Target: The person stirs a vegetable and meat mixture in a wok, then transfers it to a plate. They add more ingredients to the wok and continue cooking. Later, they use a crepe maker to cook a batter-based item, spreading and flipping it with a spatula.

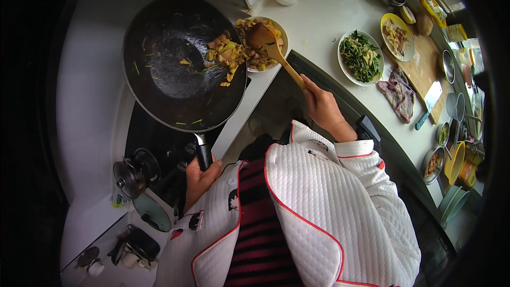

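Observation:
My left hand (200, 177) grips the black handle of a large dark wok (175, 64), tilted over the rim of a white plate (283, 34). Stir-fried food (226, 56), brown and pale green pieces, lies at the wok's right edge and spills onto the plate. My right hand (321, 105) holds a wooden spatula (273, 48) by its handle, with the blade over the food on the plate. White quilted sleeves with red piping cover both my arms.
A black stove (154, 138) lies under the wok. On the white counter (319, 16) stand a plate of green vegetables (360, 56), a yellow plate of food (396, 34), a wooden board (422, 66) with a cleaver, a cloth (397, 93) and several bowls at the right.

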A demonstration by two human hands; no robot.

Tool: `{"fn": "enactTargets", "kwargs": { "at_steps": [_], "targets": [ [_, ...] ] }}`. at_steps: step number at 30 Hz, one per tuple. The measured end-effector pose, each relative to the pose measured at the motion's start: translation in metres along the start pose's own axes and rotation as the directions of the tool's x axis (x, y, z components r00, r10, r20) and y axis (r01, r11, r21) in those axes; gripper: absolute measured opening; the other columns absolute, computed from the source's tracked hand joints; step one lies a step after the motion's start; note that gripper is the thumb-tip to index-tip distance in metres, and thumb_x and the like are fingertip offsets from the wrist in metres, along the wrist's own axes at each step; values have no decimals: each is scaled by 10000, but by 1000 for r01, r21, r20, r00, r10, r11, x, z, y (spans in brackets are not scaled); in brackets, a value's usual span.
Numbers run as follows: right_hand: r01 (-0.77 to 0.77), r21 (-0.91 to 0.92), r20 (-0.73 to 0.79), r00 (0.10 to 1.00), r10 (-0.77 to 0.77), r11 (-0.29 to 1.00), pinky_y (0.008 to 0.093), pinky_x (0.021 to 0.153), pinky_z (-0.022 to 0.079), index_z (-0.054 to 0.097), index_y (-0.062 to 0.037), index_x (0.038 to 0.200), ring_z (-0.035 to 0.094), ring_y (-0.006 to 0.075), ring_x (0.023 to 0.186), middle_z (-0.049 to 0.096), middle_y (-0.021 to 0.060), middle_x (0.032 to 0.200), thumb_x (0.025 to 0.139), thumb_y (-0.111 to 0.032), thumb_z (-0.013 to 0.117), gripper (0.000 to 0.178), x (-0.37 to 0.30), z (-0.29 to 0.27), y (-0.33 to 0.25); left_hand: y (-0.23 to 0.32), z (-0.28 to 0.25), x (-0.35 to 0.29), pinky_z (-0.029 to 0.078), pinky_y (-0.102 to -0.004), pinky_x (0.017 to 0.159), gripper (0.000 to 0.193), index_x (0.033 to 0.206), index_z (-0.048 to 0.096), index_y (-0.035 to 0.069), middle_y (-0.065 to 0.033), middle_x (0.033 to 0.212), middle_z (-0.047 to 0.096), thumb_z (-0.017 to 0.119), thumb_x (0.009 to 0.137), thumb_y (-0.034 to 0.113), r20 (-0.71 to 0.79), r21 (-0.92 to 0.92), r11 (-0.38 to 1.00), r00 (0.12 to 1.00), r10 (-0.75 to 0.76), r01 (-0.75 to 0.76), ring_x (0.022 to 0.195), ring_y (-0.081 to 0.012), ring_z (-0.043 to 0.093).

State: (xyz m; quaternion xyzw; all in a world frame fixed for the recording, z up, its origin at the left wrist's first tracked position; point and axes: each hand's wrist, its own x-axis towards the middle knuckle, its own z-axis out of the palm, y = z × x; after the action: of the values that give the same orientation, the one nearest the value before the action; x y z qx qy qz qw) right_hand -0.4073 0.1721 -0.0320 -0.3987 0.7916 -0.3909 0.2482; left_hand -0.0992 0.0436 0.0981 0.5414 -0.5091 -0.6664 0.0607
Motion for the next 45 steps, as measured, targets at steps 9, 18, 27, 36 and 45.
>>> {"fn": "enactTargets", "kwargs": {
  "at_steps": [9,18,27,36,45],
  "targets": [
    [168,20,190,967,-169,986,490,617,506,482,-183,1461,642,407,681,659,199,789,966,-135,582,508,-4,7,-27,2,7,-3,325,-234,525,186,801,489,71,37,635,470,628,907,8,2,-36,999,1000,-19,19,554,-40,424],
    [121,-389,112,990,-84,913,488,583,535,408,-281,1507,658,362,678,665,135,803,975,-159,566,569,-3,19,0,1,12,-5,308,-236,505,199,765,496,80,40,618,478,627,909,41,-8,-7,1000,1000,4,-4,536,-35,409],
    [19,-128,91,996,-8,992,501,623,526,455,-254,1479,652,406,688,668,189,762,971,-149,576,533,-3,6,16,0,9,-4,310,-231,501,179,796,497,80,40,615,472,624,910,26,-44,-6,1000,999,-28,27,528,-37,411],
    [27,29,80,996,-29,999,402,617,498,494,-144,1461,574,305,589,596,214,717,980,-93,552,486,4,6,16,-2,2,-6,329,-231,513,183,797,502,76,27,618,494,635,916,36,-53,9,1000,998,-19,19,543,-40,437],
    [112,302,188,966,-175,947,425,679,515,490,-120,1459,625,416,688,646,245,813,972,-82,545,491,34,19,-33,-6,3,-6,329,-225,518,182,820,495,73,40,641,491,643,912,22,-16,-15,1000,1000,19,-20,555,-33,435]
  ]
}}
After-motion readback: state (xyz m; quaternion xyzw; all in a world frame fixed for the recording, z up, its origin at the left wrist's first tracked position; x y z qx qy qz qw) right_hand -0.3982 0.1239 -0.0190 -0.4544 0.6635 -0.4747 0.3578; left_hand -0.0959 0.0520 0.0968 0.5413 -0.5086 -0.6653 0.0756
